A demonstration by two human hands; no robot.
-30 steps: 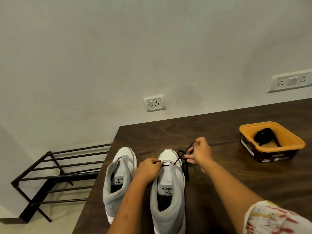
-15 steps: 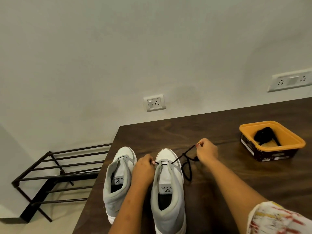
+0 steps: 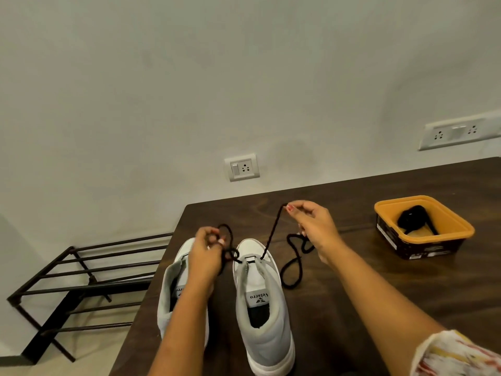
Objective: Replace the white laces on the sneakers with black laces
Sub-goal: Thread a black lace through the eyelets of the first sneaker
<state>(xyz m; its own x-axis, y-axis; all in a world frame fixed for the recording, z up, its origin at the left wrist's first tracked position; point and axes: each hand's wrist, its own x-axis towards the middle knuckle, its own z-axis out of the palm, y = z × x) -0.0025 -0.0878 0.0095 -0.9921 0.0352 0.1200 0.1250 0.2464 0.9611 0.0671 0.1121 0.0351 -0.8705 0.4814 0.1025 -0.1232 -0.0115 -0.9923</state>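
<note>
Both hands pinched one black lace (image 3: 273,232): the right hand (image 3: 315,226) held one end taut above the desk (image 3: 352,308), and the left hand (image 3: 206,251) gripped the other, looped end. Two white sneakers stood side by side at the desk's left edge, toes toward the wall. The lace crossed the front eyelets of the right sneaker (image 3: 264,280), beside the left sneaker (image 3: 166,289). An orange tub (image 3: 447,221) near the far right edge held a second lace (image 3: 413,219).

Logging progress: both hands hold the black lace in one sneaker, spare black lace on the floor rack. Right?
No: the head view shows the spare black lace in the orange tub on the table. The rest holds.
</note>
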